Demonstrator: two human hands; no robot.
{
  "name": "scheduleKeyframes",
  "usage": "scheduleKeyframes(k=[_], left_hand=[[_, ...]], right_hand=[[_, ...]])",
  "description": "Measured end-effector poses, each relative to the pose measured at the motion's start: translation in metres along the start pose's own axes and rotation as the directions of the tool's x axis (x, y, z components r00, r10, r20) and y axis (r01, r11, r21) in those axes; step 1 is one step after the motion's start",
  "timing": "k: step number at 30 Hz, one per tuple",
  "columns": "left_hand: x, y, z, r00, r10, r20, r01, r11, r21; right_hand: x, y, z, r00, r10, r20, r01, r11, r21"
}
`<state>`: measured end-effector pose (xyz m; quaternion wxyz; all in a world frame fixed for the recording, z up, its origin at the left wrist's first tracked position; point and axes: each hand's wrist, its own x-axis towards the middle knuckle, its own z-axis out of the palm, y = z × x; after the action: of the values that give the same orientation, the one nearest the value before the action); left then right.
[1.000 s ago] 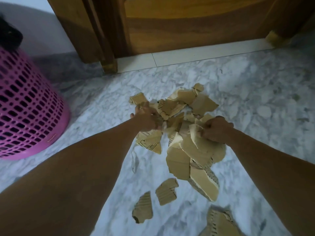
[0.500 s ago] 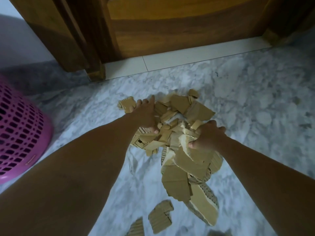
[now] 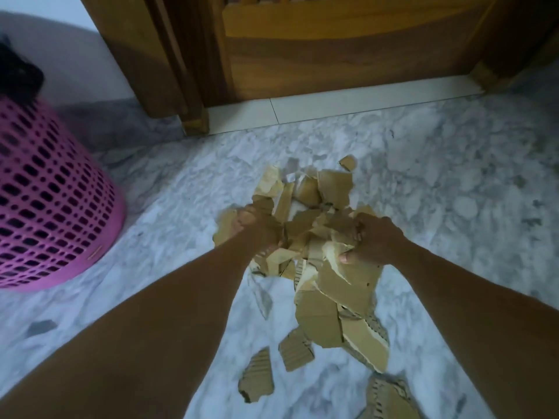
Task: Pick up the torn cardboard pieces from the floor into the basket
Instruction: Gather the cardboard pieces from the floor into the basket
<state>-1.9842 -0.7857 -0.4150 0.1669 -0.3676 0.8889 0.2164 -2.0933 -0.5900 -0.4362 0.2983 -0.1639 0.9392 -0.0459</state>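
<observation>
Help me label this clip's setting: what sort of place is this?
Probably a home interior, by a doorway: marble-patterned floor, wooden door in its frame, and a pink plastic laundry-style basket beside the torn cardboard pieces.

Grey-veined white marble floor (image 3: 438, 182), dark wooden door (image 3: 332, 55) above pale threshold (image 3: 348, 105), dim light

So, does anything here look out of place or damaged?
Yes: torn cardboard pieces lie heaped on the marble floor before the wooden door, with a few strays nearer the camera. Both hands, left and right, grip the heap. The pink basket stands apart, left.
</observation>
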Motion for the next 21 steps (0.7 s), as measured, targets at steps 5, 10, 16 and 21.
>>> scheduleKeyframes(k=[5,10,16,21], left_hand=[[-0.025,-0.035,0.008,0.998,-0.018,0.060,0.024,0.993,-0.117],[-0.052,-0.071,0.000,0.998,-0.063,-0.009,0.060,0.979,-0.194],[-0.080,-0.112,-0.046,0.999,-0.032,-0.018,0.026,0.968,-0.248],[-0.105,-0.141,-0.099,0.996,0.030,-0.089,-0.051,0.969,-0.242]], right_hand=[[-0.037,-0.013,0.008,0.993,-0.011,-0.118,0.017,0.999,0.051],[-0.070,-0.027,0.004,0.964,-0.120,-0.236,0.187,0.939,0.288],[-0.099,-0.064,-0.007,0.981,-0.097,-0.167,0.168,0.859,0.484],[-0.133,-0.103,-0.038,0.979,-0.145,-0.141,0.195,0.861,0.470]])
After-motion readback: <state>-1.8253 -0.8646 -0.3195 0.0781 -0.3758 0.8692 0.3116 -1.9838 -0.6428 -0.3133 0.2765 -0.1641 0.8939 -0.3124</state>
